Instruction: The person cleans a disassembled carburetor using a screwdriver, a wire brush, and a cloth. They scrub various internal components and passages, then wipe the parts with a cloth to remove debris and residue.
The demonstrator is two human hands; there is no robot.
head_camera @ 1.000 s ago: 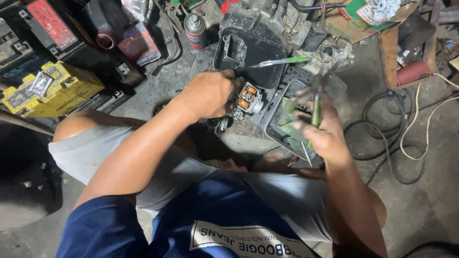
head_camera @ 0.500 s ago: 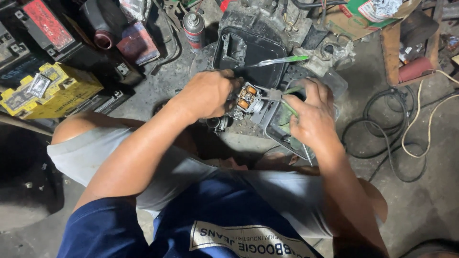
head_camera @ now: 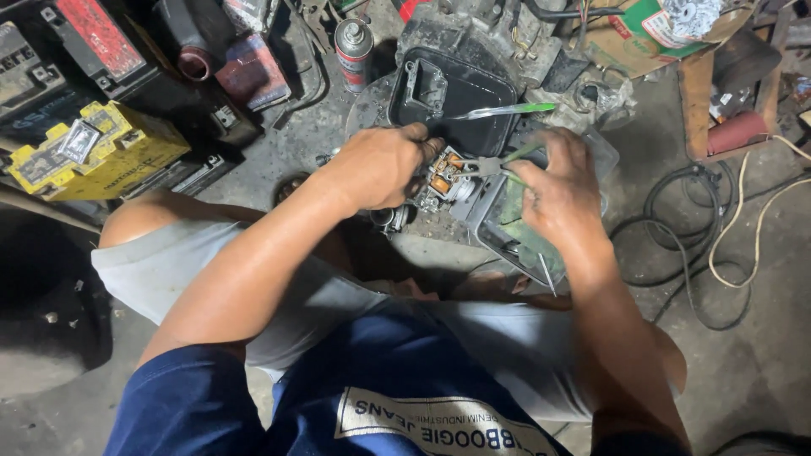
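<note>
- While the person is crouching over the concrete floor (head_camera: 760, 371), the left hand (head_camera: 380, 165) is gripping a small copper-wound motor part (head_camera: 439, 181), fingers curled tight around it
- The right hand (head_camera: 562, 198) is closing on green-handled pliers (head_camera: 494, 165); their long axis is running left to right, jaws pointing left at the part, handles trailing up to the right
- A green-handled screwdriver (head_camera: 498, 111) is lying across a black cover (head_camera: 448, 101) just behind, tip pointing left
- A spray can (head_camera: 354, 51) is standing behind the left hand, a yellow battery (head_camera: 93, 152) sitting well off to the left
</note>
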